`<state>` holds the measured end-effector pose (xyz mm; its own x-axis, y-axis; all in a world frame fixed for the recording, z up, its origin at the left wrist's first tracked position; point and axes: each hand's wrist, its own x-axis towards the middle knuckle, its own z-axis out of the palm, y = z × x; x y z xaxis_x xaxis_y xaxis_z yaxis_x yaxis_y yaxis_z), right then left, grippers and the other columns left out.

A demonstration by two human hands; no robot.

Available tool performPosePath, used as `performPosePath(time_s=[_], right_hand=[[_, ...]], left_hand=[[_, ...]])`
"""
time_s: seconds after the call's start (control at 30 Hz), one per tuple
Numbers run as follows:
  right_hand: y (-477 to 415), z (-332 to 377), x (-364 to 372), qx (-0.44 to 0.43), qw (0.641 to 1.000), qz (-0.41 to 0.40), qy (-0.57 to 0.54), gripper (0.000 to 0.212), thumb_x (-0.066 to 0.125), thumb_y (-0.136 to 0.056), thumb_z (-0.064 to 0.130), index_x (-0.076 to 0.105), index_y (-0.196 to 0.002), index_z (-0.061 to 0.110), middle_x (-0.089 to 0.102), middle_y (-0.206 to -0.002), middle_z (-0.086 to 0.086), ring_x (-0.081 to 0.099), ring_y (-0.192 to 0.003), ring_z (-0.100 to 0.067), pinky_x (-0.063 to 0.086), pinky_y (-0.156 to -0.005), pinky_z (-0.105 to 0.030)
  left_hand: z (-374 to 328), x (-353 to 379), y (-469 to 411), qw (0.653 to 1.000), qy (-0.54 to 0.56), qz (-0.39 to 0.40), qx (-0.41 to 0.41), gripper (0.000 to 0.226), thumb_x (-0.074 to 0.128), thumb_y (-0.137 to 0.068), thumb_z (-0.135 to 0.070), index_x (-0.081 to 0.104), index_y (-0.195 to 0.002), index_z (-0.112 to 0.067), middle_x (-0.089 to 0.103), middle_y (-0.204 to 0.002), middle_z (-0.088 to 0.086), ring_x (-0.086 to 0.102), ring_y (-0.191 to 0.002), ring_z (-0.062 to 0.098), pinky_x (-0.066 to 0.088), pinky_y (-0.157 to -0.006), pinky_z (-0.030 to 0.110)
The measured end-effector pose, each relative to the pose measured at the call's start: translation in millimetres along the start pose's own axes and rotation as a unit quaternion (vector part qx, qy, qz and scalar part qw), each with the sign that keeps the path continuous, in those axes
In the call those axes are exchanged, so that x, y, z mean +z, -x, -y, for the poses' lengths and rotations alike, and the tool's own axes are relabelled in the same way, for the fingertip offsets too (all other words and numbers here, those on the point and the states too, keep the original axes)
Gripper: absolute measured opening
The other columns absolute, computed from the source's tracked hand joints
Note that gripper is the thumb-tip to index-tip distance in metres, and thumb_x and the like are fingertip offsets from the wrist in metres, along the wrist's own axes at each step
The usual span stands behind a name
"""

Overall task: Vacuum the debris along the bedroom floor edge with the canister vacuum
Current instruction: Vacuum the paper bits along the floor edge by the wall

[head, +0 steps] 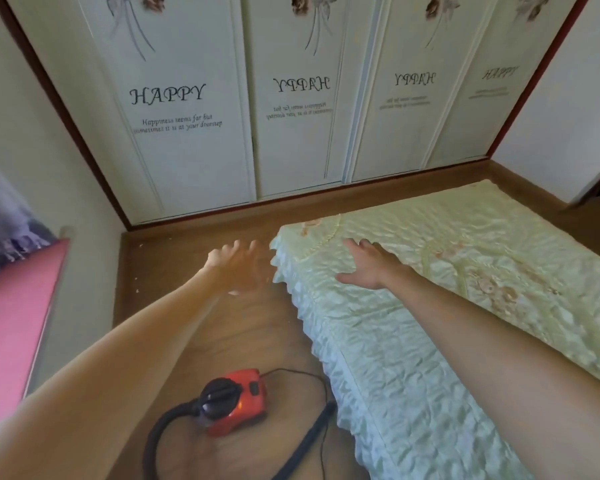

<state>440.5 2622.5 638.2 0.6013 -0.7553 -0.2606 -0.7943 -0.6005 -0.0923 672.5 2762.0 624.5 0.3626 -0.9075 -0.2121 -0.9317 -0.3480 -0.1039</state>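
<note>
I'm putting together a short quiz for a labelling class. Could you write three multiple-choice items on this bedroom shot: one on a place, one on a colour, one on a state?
1. Where does the canister vacuum sit?
A) on the wooden floor beside the bed
B) inside the wardrobe
C) on a windowsill

2. What colour is the vacuum's body?
A) blue
B) white
C) red

3. What are the left hand and right hand doing?
A) both grip the hose
B) both are open, fingers spread, holding nothing
C) the left pinches the power cord

Answers:
1 A, since it stands on the brown boards next to the bed's frilled edge.
2 C, since the casing is red with a black top.
3 B, since both hands reach forward with straight fingers and hold nothing.
</note>
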Motion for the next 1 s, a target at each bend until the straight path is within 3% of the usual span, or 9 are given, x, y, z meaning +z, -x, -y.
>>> performPosePath(time_s=[0.4,0.6,0.8,1.0], right_hand=[[-74.6,-1.4,167.7,-0.074,0.987,0.140,-0.017,0.083,0.060,-0.086,0.059,0.023,-0.149,0.021,0.042,-0.139,-0.012,0.043,-0.125,-0.033,0.045,-0.090,-0.044],[-79.0,-4.8,268.4,-0.078,0.974,0.213,-0.029,0.080,0.059,-0.087,0.057,0.024,-0.148,0.020,0.041,-0.139,-0.011,0.043,-0.124,-0.030,0.044,-0.089,-0.042],[-76.2,-4.7,376.0,-0.065,0.958,0.271,-0.064,0.078,0.061,-0.088,0.054,0.026,-0.147,0.018,0.036,-0.146,-0.012,0.044,-0.126,-0.030,0.044,-0.087,-0.040],[-67.5,-4.5,501.6,-0.054,0.943,0.326,-0.049,0.069,0.060,-0.088,0.055,0.032,-0.139,0.019,0.043,-0.135,-0.011,0.043,-0.124,-0.032,0.048,-0.085,-0.042]], left_hand=[[-5.5,149.0,-7.3,0.989,0.038,0.128,-0.065,0.075,0.047,-0.088,-0.064,0.025,-0.144,-0.019,0.047,-0.135,0.013,0.055,-0.116,0.035,0.050,-0.086,0.045],[-20.5,237.8,-1.9,0.977,0.069,0.187,-0.074,0.068,0.051,-0.087,-0.061,0.034,-0.135,-0.016,0.050,-0.130,0.013,0.055,-0.115,0.036,0.047,-0.083,0.044],[-36.3,343.3,4.5,0.964,0.091,0.240,-0.070,0.074,0.050,-0.088,-0.061,0.029,-0.142,-0.016,0.048,-0.132,0.014,0.054,-0.116,0.036,0.048,-0.083,0.044],[-48.0,471.6,18.4,0.944,0.118,0.299,-0.072,0.074,0.052,-0.087,-0.057,0.026,-0.144,-0.017,0.047,-0.132,0.011,0.053,-0.117,0.033,0.047,-0.089,0.045]])
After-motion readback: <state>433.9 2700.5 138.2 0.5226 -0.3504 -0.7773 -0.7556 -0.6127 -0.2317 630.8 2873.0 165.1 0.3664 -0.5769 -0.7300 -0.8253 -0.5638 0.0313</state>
